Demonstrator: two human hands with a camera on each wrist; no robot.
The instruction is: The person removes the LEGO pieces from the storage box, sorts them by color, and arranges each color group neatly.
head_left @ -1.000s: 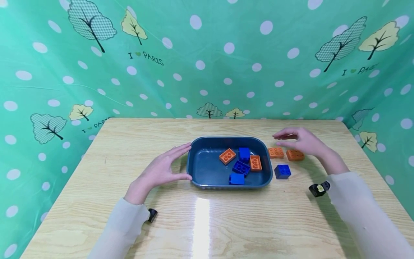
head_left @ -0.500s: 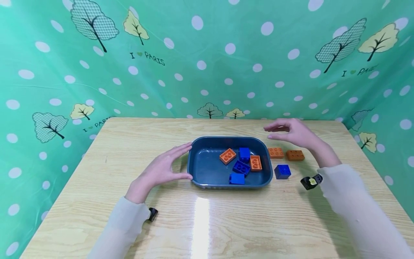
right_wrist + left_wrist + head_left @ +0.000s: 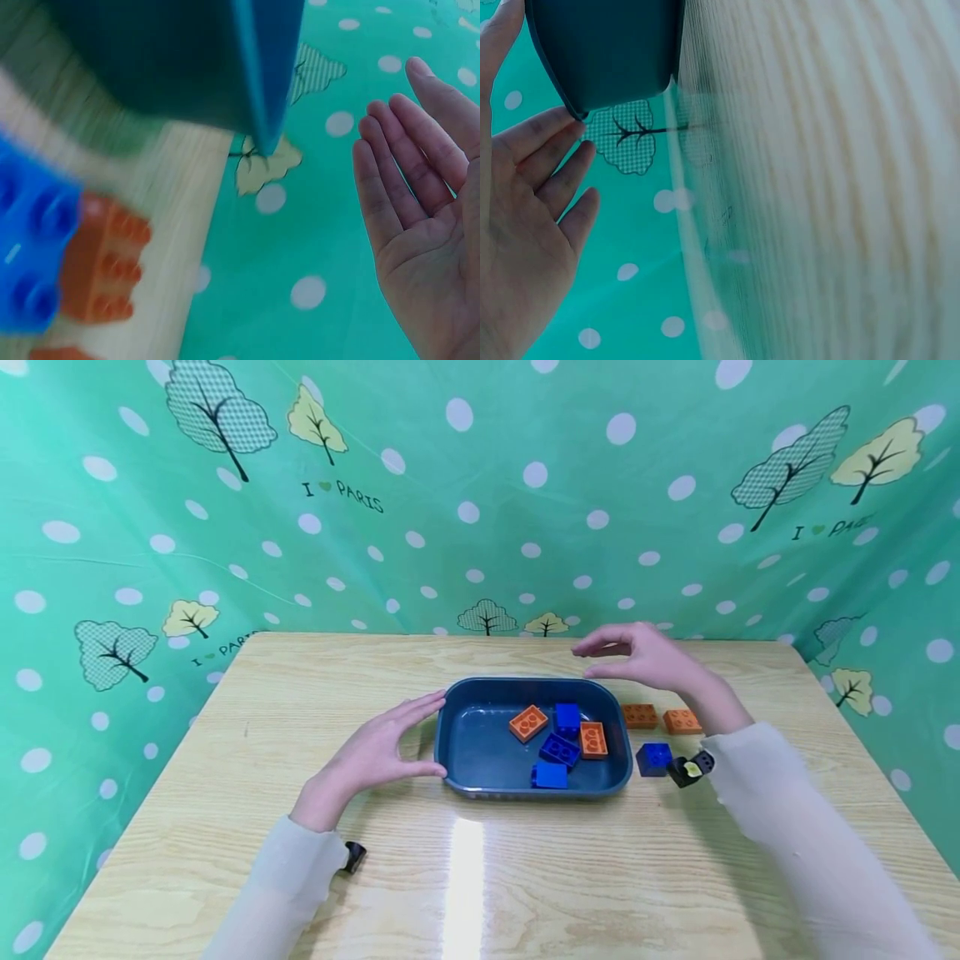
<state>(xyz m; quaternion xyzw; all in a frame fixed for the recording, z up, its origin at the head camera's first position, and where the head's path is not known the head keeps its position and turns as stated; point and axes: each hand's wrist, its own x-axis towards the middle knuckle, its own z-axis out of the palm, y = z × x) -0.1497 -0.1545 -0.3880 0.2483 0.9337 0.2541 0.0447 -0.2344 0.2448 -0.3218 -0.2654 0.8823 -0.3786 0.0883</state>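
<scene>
A dark blue bin [image 3: 480,792] stands mid-table with blue and orange toy building bricks inside, among them a tilted orange brick [image 3: 528,724] and a blue brick [image 3: 550,775]. My left hand [image 3: 372,747] spans the bin's left end, thumb and fingertips at its rim; in the left wrist view its fingers [image 3: 551,161] are fairly straight. Over the bin's back right corner hovers my right hand [image 3: 637,656], holding nothing, its palm [image 3: 427,262] visible in the right wrist view. Right of the bin lie two orange bricks [image 3: 640,716] and a blue brick [image 3: 654,760].
A pale wooden table [image 3: 360,902] carries everything. Behind it and at both sides hangs a green polka-dot cloth [image 3: 420,468] with printed trees. Wrist cameras sit on both forearms; the right one [image 3: 688,770] overlaps the loose blue brick's edge in the head view.
My right hand has moved left and away from me, from over the loose orange bricks to the bin's back right corner. The left hand, bin and bricks hold their places.
</scene>
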